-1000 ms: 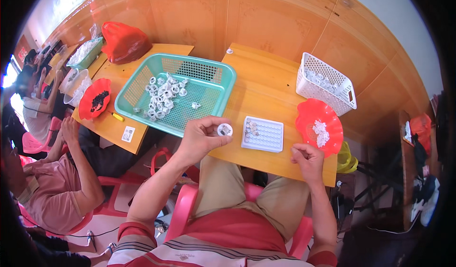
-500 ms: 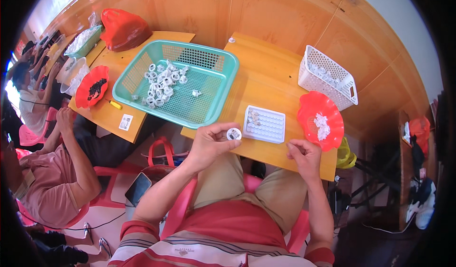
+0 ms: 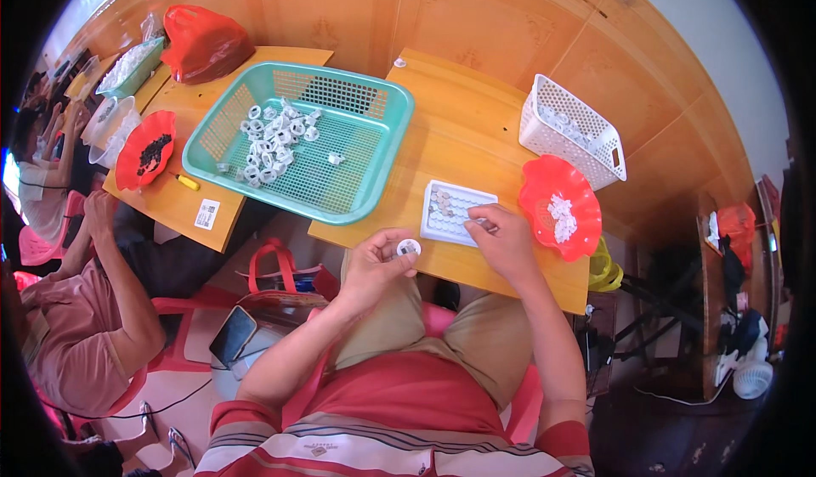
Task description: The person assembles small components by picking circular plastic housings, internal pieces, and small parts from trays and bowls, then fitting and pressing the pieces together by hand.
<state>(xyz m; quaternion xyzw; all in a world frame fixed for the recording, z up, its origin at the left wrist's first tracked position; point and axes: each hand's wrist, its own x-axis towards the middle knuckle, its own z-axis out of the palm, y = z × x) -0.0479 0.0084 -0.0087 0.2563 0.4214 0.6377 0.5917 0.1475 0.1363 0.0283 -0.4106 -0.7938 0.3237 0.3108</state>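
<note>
My left hand [image 3: 371,271] pinches a small round white plastic part [image 3: 409,246] with a dark and metallic centre, just off the table's front edge. Over the right side of a shallow white tray with rows of round pockets [image 3: 448,229] is my right hand [image 3: 507,241]. Its thumb and fingertips are pressed together, and I cannot make out whether they hold anything. Several small greyish discs [image 3: 441,203] lie at the tray's left side. Right of that hand stands a red scalloped dish [image 3: 586,237] with small white pieces [image 3: 561,217] in it.
A green basket [image 3: 344,214] holds many white ring-shaped parts [image 3: 276,141]. Behind the red dish is a white perforated basket [image 3: 602,156]. At left are a red dish with black pieces [image 3: 130,158], a yellow-handled tool [image 3: 188,182] and a red bag [image 3: 204,44]. A seated person [image 3: 89,307] is beside me.
My right hand has moved left and forward from beside the red dish to over the tray. The left hand still holds the round part. The view has shifted slightly.
</note>
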